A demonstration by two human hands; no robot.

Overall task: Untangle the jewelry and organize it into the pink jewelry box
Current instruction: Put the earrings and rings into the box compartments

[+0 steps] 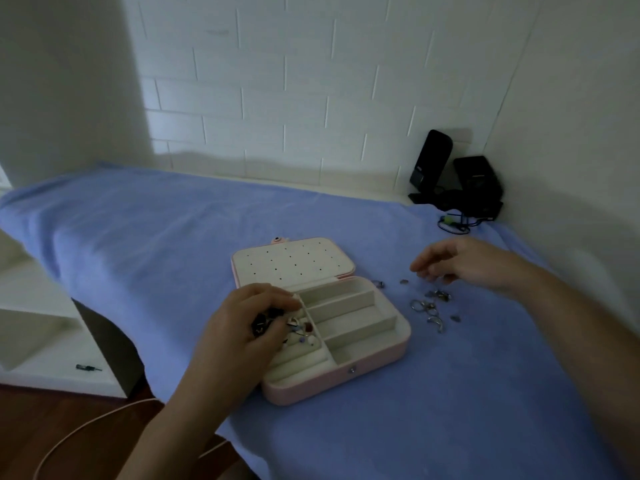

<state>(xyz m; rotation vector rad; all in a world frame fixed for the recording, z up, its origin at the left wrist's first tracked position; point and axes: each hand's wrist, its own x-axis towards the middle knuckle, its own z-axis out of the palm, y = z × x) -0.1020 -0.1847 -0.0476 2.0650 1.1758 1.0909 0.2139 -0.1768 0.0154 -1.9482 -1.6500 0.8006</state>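
The pink jewelry box [349, 375] lies open on the blue cloth, its cream lid [294, 263] with small holes folded back. My left hand [249, 323] rests over the box's left ring-roll section, fingers closed on a dark beaded piece [265, 322]. Small colourful pieces [304, 332] sit in the ring rolls beside it. The right-hand compartments [349, 313] look bare. My right hand [457, 261] hovers over loose silver rings and bits [431, 306] scattered on the cloth right of the box, fingers curled down; I cannot tell if it pinches anything.
A blue cloth [138, 237] covers the table. Two black devices with cables [457, 181] stand in the far right corner against the tiled wall. White shelving [38, 327] and a cable on the wooden floor lie to the left.
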